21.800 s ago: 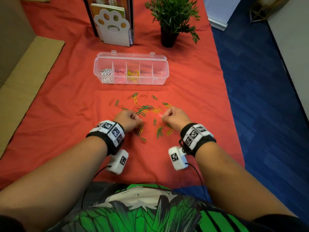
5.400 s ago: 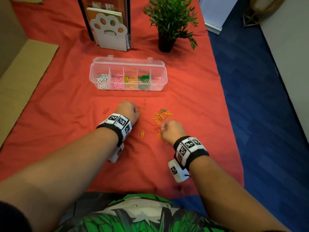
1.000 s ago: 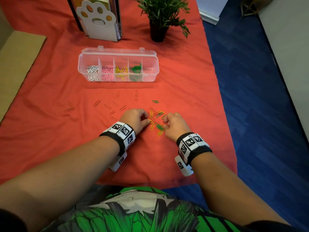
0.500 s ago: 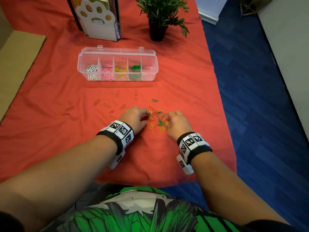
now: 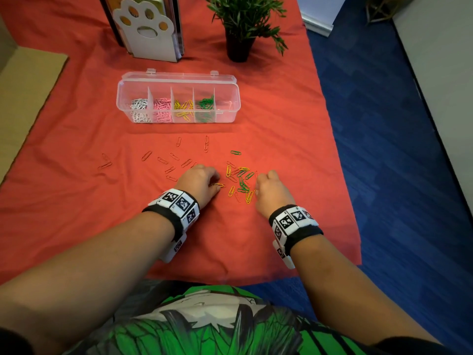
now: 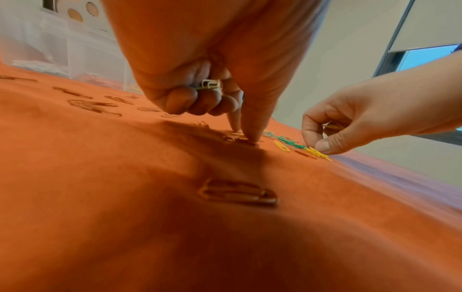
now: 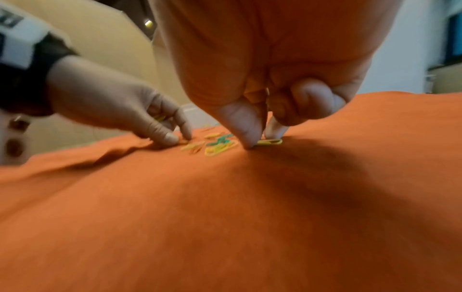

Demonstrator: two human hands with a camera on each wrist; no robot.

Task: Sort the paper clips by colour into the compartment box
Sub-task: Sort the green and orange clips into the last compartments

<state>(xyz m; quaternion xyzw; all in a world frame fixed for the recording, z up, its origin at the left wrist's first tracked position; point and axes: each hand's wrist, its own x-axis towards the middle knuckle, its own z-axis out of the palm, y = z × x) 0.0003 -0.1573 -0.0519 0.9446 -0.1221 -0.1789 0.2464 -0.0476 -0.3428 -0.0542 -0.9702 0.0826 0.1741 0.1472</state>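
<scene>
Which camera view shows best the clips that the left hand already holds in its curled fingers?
The left wrist view: the held clips show between the curled fingers of the left hand. From the head the back of the hand hides them; in the right wrist view they are a yellow blur.

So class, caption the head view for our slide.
Both hands pick clips off the red cloth before the box.

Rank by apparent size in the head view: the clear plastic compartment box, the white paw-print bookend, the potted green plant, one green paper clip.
1. Clear plastic compartment box
2-3. White paw-print bookend and potted green plant: both cropped by the frame's top edge, unranked.
4. Green paper clip
</scene>
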